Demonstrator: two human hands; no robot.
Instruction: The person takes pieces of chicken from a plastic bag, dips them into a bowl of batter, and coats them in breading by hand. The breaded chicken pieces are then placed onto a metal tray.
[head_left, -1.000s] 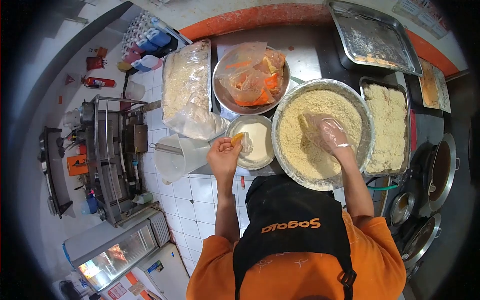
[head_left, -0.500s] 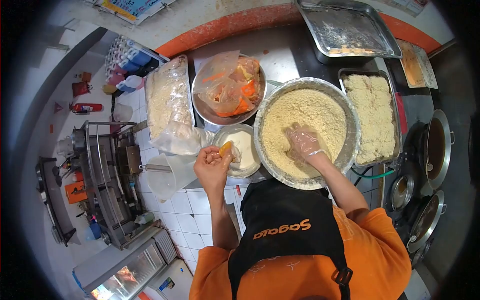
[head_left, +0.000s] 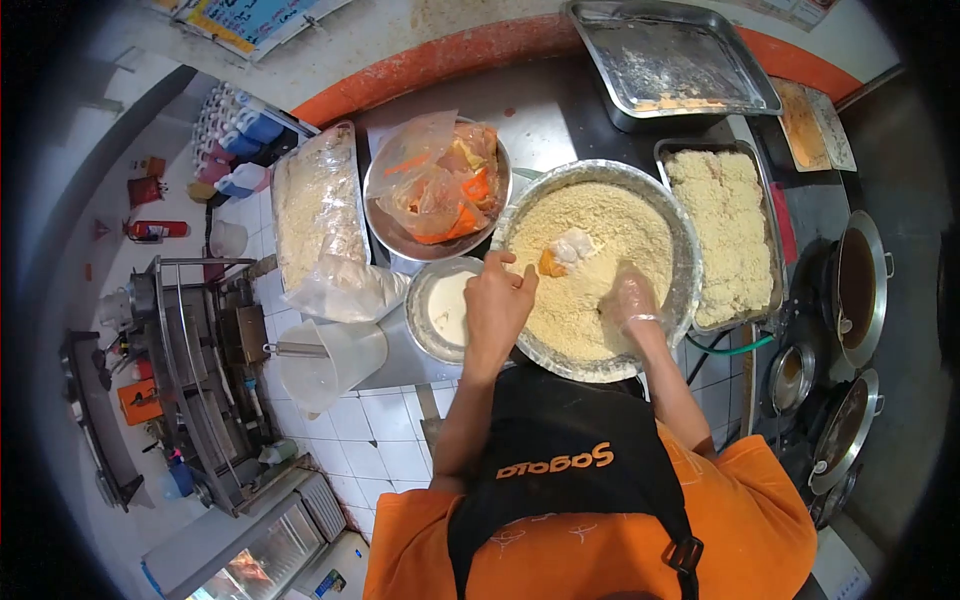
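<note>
A large metal bowl (head_left: 684, 318) holds pale yellow breadcrumbs (head_left: 610, 215). On the crumbs lies a piece of chicken (head_left: 572, 246), partly coated in white batter, one end orange-yellow. My left hand (head_left: 503, 300) is bare and empty, fingers apart at the bowl's left rim, close to the chicken. My right hand (head_left: 632, 297), in a clear plastic glove, is sunk into the crumbs to the right of the chicken; its fingertips are hidden. Left of the big bowl, partly behind my left hand, stands a smaller bowl of white batter (head_left: 446, 305).
A metal bowl (head_left: 398, 240) with bagged raw meat stands behind the batter. A tray (head_left: 733, 325) of crumbed pieces is at right, a plastic-covered tray (head_left: 318, 200) at left. A plastic jug (head_left: 335, 362) sits front left; wide pans (head_left: 858, 290) stand far right.
My left hand has moved right from over the batter bowl and let go of the chicken, which now lies on the crumbs. My right hand has shifted slightly right within the crumbs.
</note>
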